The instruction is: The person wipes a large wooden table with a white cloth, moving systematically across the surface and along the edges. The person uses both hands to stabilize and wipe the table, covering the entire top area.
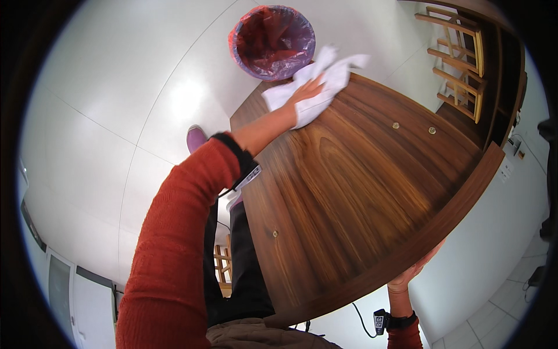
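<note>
Pressing down flat, the left hand [305,92] is laid on a white cloth [317,87] at the far corner of the wooden tabletop [349,186]. The fingers [314,86] of this hand are held straight and close together, spread over the cloth rather than clamped around it. The cloth is crumpled, with one loose end lifted past the tabletop's far edge. The arm is stretched out from the lower left, covered by a rust-red sleeve [174,250] pushed back from the wrist, and a dark band [238,157] is worn on the forearm.

Just beyond the cloth, on the white tiled floor [128,87], a round bin [272,42] lined with a reddish-purple bag is seen, its rim close to the tabletop's corner. A purple shoe [195,138] is visible on the floor beside the tabletop's left edge.

The right hand [414,273] is placed at the near right edge of the tabletop, mostly hidden beneath it; its fingers are curled around the edge, though how tightly cannot be told. A dark band [401,321] with a small device is worn on that wrist.

Wooden chairs [459,58] are stacked at the upper right, well apart from both hands.
</note>
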Action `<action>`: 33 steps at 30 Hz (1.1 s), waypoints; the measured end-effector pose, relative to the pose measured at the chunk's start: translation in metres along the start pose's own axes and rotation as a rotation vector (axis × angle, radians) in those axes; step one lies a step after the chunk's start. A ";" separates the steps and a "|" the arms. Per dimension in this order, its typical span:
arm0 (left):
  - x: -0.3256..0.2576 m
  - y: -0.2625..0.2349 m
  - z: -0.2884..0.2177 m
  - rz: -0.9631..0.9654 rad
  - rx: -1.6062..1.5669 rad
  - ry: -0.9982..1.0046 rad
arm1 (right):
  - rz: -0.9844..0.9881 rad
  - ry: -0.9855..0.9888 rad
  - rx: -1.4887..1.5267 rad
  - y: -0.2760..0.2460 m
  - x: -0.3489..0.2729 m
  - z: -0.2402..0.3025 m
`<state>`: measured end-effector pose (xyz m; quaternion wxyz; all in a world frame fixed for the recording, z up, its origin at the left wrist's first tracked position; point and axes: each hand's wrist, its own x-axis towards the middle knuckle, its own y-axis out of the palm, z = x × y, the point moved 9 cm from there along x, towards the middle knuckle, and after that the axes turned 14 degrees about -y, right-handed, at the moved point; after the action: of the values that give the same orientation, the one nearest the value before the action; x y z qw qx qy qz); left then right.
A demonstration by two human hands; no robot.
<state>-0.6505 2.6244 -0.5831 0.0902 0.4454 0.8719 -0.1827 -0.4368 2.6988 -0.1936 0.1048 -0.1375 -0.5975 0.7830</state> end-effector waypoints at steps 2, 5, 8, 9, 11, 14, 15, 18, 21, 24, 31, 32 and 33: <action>-0.042 -0.006 0.015 -0.051 -0.068 -0.018 | 0.003 0.000 -0.034 0.000 0.002 0.001; -0.114 -0.033 -0.013 -0.206 -0.200 0.180 | 0.023 0.013 -0.045 0.002 0.004 0.001; -0.139 -0.028 -0.008 -0.068 -0.369 -0.090 | 0.024 0.002 -0.043 0.001 0.003 0.001; -0.138 -0.029 -0.006 -0.101 -0.320 -0.096 | 0.017 -0.009 -0.045 0.001 0.002 0.000; -0.123 -0.032 0.007 -0.280 -0.172 -0.114 | 0.020 0.001 -0.036 0.000 -0.004 -0.005; -0.089 -0.006 0.091 -0.086 -0.397 -0.451 | 0.047 -0.057 -0.084 0.002 -0.014 -0.009; -0.083 0.002 0.112 -0.090 -0.432 -0.521 | 0.013 0.020 -0.072 0.000 -0.020 -0.019; -0.067 0.010 0.148 -0.059 -0.309 -0.506 | 0.008 0.021 -0.067 -0.001 -0.028 -0.026; -0.083 0.005 0.143 -0.045 -0.329 -0.473 | 0.024 0.013 -0.066 -0.006 -0.032 -0.028; -0.120 0.000 0.100 0.029 -0.446 -0.402 | 0.036 0.008 -0.065 -0.013 -0.031 -0.026; -0.155 -0.030 0.037 -0.192 -0.388 -0.340 | 0.033 -0.008 -0.036 -0.005 -0.006 -0.011; -0.155 -0.034 0.027 -0.202 -0.381 -0.287 | 0.028 0.008 -0.076 -0.010 0.005 -0.002; -0.158 -0.038 0.021 -0.224 -0.384 -0.300 | 0.027 0.033 -0.105 -0.015 0.016 0.007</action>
<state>-0.5888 2.4781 -0.5427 0.2806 0.2885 0.9113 -0.0866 -0.4543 2.7012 -0.1791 0.0967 -0.1639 -0.6340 0.7496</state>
